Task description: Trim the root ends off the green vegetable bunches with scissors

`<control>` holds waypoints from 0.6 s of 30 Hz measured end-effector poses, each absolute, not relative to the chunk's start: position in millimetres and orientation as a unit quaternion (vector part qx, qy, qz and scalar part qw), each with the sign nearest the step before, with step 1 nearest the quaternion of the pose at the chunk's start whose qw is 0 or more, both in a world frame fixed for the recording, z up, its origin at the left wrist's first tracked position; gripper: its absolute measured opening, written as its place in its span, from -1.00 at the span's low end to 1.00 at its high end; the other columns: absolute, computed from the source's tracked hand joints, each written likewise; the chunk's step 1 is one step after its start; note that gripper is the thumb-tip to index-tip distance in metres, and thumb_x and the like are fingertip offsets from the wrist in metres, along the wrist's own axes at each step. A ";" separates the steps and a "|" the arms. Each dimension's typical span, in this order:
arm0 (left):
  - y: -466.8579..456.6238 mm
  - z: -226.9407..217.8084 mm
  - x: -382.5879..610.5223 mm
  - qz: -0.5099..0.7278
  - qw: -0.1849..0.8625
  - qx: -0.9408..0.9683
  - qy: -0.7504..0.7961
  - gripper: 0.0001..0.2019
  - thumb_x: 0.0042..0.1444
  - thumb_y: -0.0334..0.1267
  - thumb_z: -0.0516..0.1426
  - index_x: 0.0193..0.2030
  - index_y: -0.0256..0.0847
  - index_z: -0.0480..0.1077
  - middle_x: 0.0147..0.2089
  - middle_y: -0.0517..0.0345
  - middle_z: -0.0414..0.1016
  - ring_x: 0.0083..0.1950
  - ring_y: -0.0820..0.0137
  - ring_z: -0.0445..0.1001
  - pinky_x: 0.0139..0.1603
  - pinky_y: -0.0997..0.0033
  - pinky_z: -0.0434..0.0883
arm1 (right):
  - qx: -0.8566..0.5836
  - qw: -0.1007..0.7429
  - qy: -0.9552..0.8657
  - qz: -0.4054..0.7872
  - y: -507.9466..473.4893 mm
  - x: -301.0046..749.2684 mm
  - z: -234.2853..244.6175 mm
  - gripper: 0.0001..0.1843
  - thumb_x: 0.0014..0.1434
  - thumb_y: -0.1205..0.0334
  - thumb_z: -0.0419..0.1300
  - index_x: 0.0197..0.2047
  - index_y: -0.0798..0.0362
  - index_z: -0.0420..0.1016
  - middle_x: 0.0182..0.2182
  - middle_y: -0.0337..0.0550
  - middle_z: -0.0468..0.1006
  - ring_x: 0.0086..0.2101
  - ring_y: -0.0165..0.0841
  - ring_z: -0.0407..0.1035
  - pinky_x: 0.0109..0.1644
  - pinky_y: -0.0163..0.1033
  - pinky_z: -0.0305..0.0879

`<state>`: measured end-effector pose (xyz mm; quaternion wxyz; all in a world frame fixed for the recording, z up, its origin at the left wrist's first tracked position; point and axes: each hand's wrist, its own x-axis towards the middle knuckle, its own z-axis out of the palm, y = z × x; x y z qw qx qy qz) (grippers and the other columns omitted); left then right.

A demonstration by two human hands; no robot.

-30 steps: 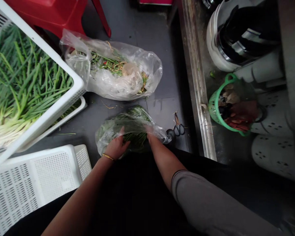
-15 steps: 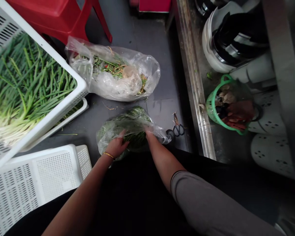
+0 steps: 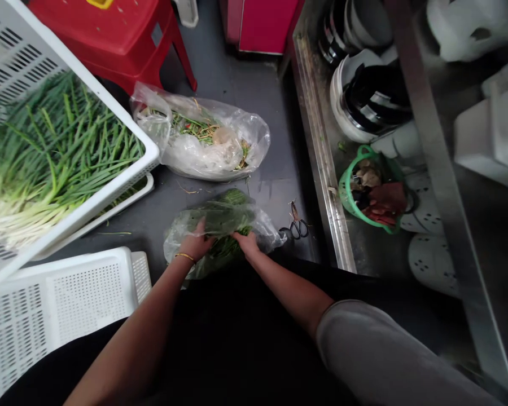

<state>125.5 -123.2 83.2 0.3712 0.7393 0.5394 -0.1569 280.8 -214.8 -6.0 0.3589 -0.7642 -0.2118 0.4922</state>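
A clear plastic bag (image 3: 220,221) of leafy greens (image 3: 228,246) lies on the floor before me, its mouth towards my body. At the left of the mouth, my left hand (image 3: 196,244), with a yellow band at the wrist, is closed on the plastic; its fingertips are partly behind the film. My right hand (image 3: 247,243) reaches in from the right, fingers pointing left against the greens at the opening. Plastic and leaves cover its fingertips, so its grip is unclear. Black-handled scissors (image 3: 298,228) lie on the floor right of the bag.
Beyond is another clear bag (image 3: 220,160) with plant scraps. On the left stand a white crate (image 3: 122,125) of green onions (image 3: 68,163), white baskets (image 3: 84,293) and a red stool (image 3: 105,39). A metal shelf (image 3: 322,152) on the right holds a green basket (image 3: 351,197) and bowls.
My right hand has shifted left, from the bag's right edge to the greens in the opening. My left hand stays at the bag's left side. The view has tilted, showing more of the shelf.
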 end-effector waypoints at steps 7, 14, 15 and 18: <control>-114.9 100.0 103.8 -0.131 0.350 0.765 0.525 -0.57 0.10 -0.19 0.08 0.12 -0.27 0.36 -0.14 -0.10 0.58 -0.07 0.12 0.53 -0.08 0.27 0.40 | -0.696 0.354 -0.339 0.525 -226.4 273.2 74.7 -0.81 -0.07 0.14 0.27 -0.39 0.06 0.51 -0.41 -0.20 0.59 -0.34 -0.32 0.46 -0.17 -0.21 0.40; -135.5 135.4 93.1 -0.066 0.418 0.785 0.451 -0.46 -0.20 -0.36 0.24 0.04 -0.20 0.42 -0.03 0.04 0.55 0.02 0.19 0.49 0.06 0.33 0.38 | -0.636 0.359 -0.454 0.510 -225.4 294.8 157.5 -0.81 -0.07 0.19 0.27 -0.34 0.08 0.51 -0.35 -0.21 0.58 -0.29 -0.36 0.44 -0.11 -0.23 0.35; -144.2 142.0 97.7 -0.038 0.452 0.789 0.415 -0.42 -0.27 -0.37 0.28 0.02 -0.18 0.42 0.01 0.07 0.54 0.05 0.19 0.47 0.10 0.33 0.36 | -0.637 0.360 -0.464 0.500 -223.0 292.6 167.5 -0.81 -0.08 0.19 0.28 -0.36 0.08 0.50 -0.38 -0.23 0.56 -0.32 -0.36 0.43 -0.12 -0.22 0.35; -174.0 157.5 116.4 0.112 0.534 0.749 0.376 -0.37 -0.45 -0.30 0.35 -0.08 -0.23 0.42 -0.02 0.01 0.53 0.07 0.07 0.44 0.16 0.13 0.32 | -0.657 0.380 -0.474 0.446 -213.3 267.3 195.7 -0.82 -0.09 0.18 0.28 -0.38 0.07 0.45 -0.42 -0.26 0.51 -0.35 -0.36 0.39 -0.10 -0.18 0.34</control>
